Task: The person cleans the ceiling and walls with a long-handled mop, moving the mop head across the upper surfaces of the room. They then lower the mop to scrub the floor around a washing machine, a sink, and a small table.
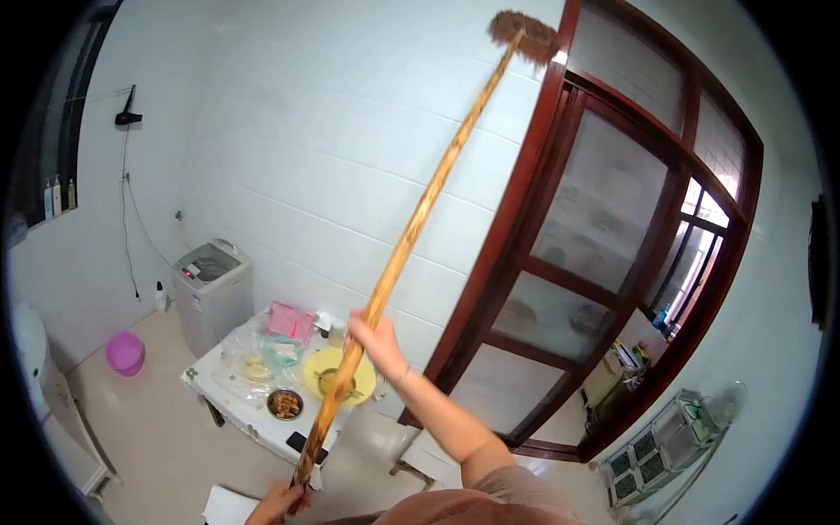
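A broom with a long mottled wooden handle point(426, 203) slants up across the view. Its brown bristle head point(523, 35) is against or close to the white tiled wall, beside the top of the red-brown door frame; contact is not certain. My right hand point(378, 343) grips the handle partway up, thumb along the wood. Lower down, my left hand point(278, 505) is closed around the handle's bottom end, partly cut off by the frame edge.
Below the handle stands a table point(203, 372) with a yellow plate point(366, 378), a bowl of food point(285, 404), plastic bags and a pink basket point(291, 322). A washing machine point(214, 302), purple basin point(125, 353), stool point(424, 455) and sliding door point(604, 197) surround it.
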Motion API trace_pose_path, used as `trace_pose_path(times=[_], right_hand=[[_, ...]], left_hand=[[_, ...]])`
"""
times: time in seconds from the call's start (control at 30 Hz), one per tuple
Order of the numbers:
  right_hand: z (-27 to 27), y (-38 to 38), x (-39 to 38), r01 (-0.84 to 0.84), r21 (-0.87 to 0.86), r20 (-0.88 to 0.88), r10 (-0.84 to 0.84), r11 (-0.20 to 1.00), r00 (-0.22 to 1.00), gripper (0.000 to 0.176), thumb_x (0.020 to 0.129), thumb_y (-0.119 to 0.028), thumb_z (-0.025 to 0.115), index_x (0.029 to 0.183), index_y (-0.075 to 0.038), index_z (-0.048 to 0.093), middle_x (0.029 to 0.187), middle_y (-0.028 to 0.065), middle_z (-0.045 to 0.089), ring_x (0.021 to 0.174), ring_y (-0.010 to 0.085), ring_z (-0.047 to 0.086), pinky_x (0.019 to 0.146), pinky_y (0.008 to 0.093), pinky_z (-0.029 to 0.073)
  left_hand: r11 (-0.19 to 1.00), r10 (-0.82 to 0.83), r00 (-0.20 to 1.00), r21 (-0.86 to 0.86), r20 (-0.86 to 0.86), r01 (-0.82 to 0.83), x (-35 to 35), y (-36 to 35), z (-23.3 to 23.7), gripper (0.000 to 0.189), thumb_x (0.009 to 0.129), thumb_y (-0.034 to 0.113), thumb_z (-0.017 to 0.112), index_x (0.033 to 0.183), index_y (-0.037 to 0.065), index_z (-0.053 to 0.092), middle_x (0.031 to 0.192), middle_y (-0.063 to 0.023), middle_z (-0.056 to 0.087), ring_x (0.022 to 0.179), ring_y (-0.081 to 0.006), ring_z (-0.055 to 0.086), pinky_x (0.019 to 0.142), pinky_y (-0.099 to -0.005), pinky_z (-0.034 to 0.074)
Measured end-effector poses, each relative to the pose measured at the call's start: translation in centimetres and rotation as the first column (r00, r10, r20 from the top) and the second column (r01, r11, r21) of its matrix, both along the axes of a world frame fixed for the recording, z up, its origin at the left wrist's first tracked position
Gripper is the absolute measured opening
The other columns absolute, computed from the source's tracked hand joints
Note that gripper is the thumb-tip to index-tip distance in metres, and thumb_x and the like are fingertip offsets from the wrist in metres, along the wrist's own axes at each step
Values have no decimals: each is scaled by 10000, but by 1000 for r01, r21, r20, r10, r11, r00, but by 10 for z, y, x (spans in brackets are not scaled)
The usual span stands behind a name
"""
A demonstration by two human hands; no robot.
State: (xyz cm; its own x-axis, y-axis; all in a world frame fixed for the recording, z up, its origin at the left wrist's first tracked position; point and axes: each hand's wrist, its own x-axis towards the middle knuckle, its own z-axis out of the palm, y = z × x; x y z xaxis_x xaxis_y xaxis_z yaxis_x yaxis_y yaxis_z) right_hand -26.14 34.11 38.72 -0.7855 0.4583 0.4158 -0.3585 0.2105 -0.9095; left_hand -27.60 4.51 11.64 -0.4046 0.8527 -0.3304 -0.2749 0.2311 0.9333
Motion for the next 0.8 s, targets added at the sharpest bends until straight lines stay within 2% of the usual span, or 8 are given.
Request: trace_pose_path(times=[0.03,0.07,0.13,0.23,0.27,0.33,0.43,0.8], right_hand=[[-13,-12,-4,-6,-51,8,6,999,1000,309,867,-167,539,1074,36,432,686,75,555,557,156,569,543,271,485],[-13,-19,-10,-9,-48,7,10,999,1000,309,867,-167,539,1074,36,432,686,75,555,557,156,569,543,271,485],[-12,-27,-13,15,-96,-15,-17,995,1000,346,885,-180,510,1128,30,380,720,72,560,612,160,580,577,283,493],[14,-7,-29,-22,-21,-94,20,1000,995,411,908,-240,479,1188,18,322,843,86,572,754,167,591,654,293,494],[17,-3,-33,-8,-56,-86,4,998,996,499,921,-317,451,1254,6,267,1023,110,549,921,181,562,769,322,472],[19,-10,-32,-20,-128,-183,-4,992,983,531,922,-337,445,1281,-2,242,1078,119,527,967,192,546,805,335,456],[-13,-9,-27,-30,-178,-221,-10,984,975,557,928,-349,433,1325,-23,219,1169,134,493,1062,220,515,880,371,419],[-140,15,76,191,-437,135,-145,879,980,296,926,-221,448,1134,-10,456,926,102,604,776,169,616,693,264,501]], left_hand=[[996,-48,998,-73,39,50,-14,-14,-63,341,846,326,538,930,-3,555,724,-92,584,617,-195,555,536,-311,435],[984,-94,992,-144,80,105,-18,-26,-63,443,823,335,585,1066,-36,570,823,-138,638,695,-246,618,588,-346,489],[994,-56,998,-100,-29,53,-17,-45,-62,420,844,366,551,1015,-16,576,769,-124,618,629,-219,602,526,-334,469],[999,47,980,11,-193,-45,-20,-17,43,371,872,384,505,889,18,566,664,-82,565,531,-167,545,451,-302,417],[993,104,965,78,-239,-88,-24,-2,72,348,879,369,494,814,32,551,611,-55,533,500,-142,504,438,-282,384],[962,226,922,219,-315,-161,-38,29,122,365,892,341,472,663,61,520,506,0,468,436,-90,422,412,-243,319],[952,206,945,276,-254,-133,-68,79,170,401,891,381,467,641,70,499,513,-8,468,427,-100,424,400,-248,326],[893,200,946,446,-255,-69,-136,228,395,500,811,610,484,668,134,431,492,24,417,371,-102,382,356,-254,315]])
